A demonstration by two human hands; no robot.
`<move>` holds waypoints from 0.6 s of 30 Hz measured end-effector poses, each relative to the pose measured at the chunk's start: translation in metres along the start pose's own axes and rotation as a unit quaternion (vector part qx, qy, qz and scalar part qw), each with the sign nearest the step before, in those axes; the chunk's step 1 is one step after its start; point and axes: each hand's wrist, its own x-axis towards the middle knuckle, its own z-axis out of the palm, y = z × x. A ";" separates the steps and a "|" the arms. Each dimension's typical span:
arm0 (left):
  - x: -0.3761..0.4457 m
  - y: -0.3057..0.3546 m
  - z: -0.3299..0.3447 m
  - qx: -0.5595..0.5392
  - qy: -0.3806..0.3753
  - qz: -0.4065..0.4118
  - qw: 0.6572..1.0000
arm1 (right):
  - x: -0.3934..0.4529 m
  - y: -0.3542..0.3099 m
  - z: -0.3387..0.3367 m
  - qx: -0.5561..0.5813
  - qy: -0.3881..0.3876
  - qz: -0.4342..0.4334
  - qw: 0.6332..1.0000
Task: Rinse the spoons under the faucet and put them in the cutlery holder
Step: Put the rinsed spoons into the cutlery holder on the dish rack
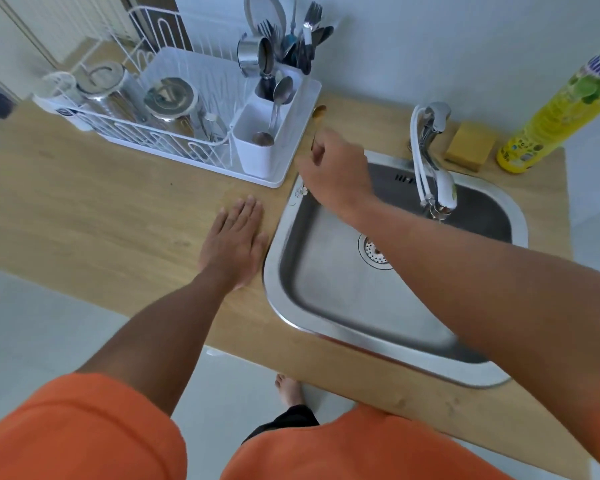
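Carrying a rinsed spoon (pixel 317 121) from the sink (pixel 326 289) toward the cutlery holder (pixel 257 157).
Right hand (pixel 336 174) pinches the spoon's handle, bowl up, just beside the holder; left hand (pixel 238 242) lies flat with fingers straight on the tabletop (pixel 101 216). Next, I judge, swing left and drop it into the near compartment, where another spoon (pixel 267 133) already lies. Faucet (pixel 430 154), sponge (pixel 470 145) and soap bottle (pixel 555 109) stand clear behind.

Small, softly lit kitchen corner
Pale wall (pixel 430 46) behind a wooden counter (pixel 101 209); light grey floor (pixel 32 341) below.
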 end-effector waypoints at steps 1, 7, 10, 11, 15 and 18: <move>0.000 0.000 0.001 -0.001 0.001 -0.001 1.000 | 0.010 -0.010 -0.002 0.013 0.013 -0.019 1.000; 0.002 -0.003 0.004 0.001 0.006 0.002 1.000 | 0.063 -0.062 -0.012 0.024 0.036 -0.093 0.995; 0.002 -0.003 0.005 0.004 0.006 0.003 1.000 | 0.080 -0.076 -0.012 -0.010 0.021 -0.101 0.995; 0.002 -0.004 0.005 0.006 0.005 0.003 1.000 | 0.084 -0.078 -0.011 -0.029 0.013 -0.104 0.994; 0.002 -0.004 0.005 0.008 0.005 0.000 1.000 | 0.088 -0.075 -0.002 -0.097 -0.039 -0.094 0.990; 0.002 -0.004 0.006 0.004 0.004 0.003 1.000 | 0.084 -0.065 0.006 -0.111 -0.081 -0.071 0.988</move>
